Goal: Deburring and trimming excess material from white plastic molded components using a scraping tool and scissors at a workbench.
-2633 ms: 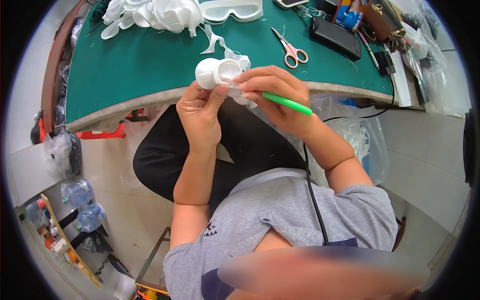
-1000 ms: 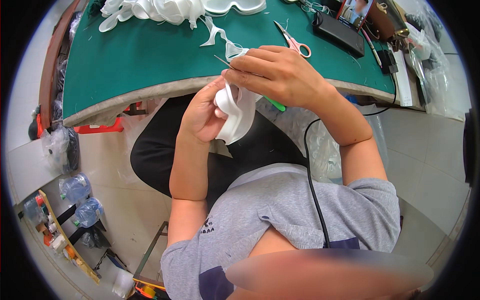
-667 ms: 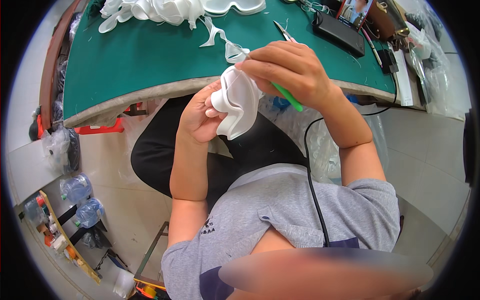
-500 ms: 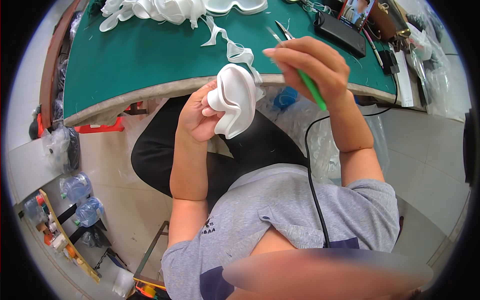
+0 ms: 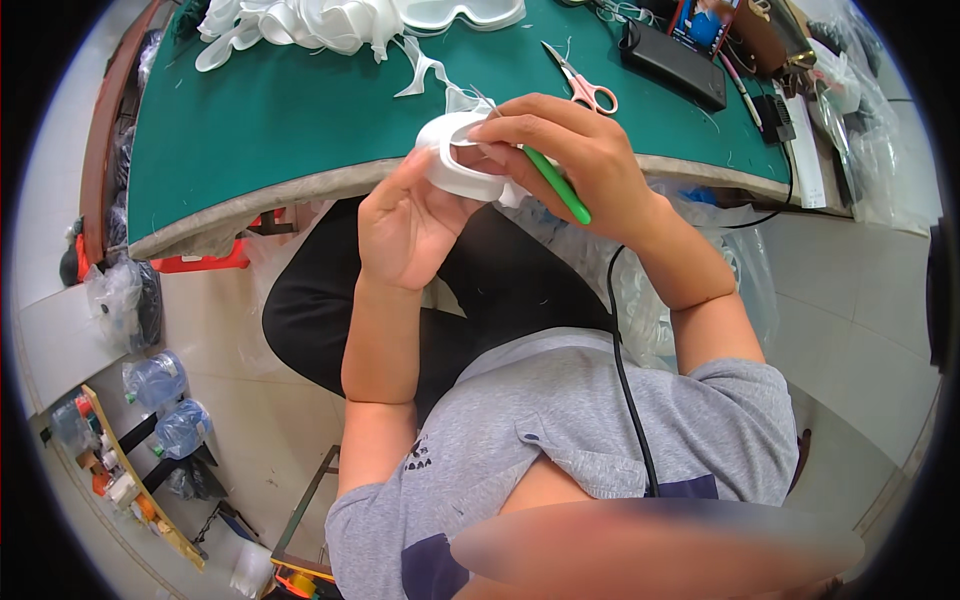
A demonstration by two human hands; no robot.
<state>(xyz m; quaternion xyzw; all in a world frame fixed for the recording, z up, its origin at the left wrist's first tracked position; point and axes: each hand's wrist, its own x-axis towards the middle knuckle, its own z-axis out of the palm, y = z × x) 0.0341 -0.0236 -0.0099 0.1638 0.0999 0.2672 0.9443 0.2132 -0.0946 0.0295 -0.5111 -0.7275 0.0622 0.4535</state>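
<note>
Over the table's near edge, my left hand (image 5: 408, 232) grips a white goggle-shaped moulded piece (image 5: 466, 182), thumb on its near left side. It is tilted, with its curved rim and opening showing. My right hand (image 5: 575, 150) is closed round a slim tool with a green handle (image 5: 558, 186) and a thin metal tip, the tip at the piece's far right side. Its exact kind I cannot make out. Right fingertips touch or nearly touch the white piece. A cut-out white scrap strip (image 5: 425, 72) lies just beyond it on the green tabletop (image 5: 290, 115).
Farther back sit a heap of white pieces (image 5: 310, 25) and another goggle-shaped piece (image 5: 465, 12). Pink-handled scissors (image 5: 590, 92) lie right of my hands. A black case (image 5: 672, 66), a phone (image 5: 703, 24) and a pen (image 5: 738, 88) stand farther right. A black cable (image 5: 628, 375) hangs before me.
My left hand has turned and tilted the white piece and raised it slightly. The right hand has come left and down, bringing the tool to the piece and uncovering the scissors.
</note>
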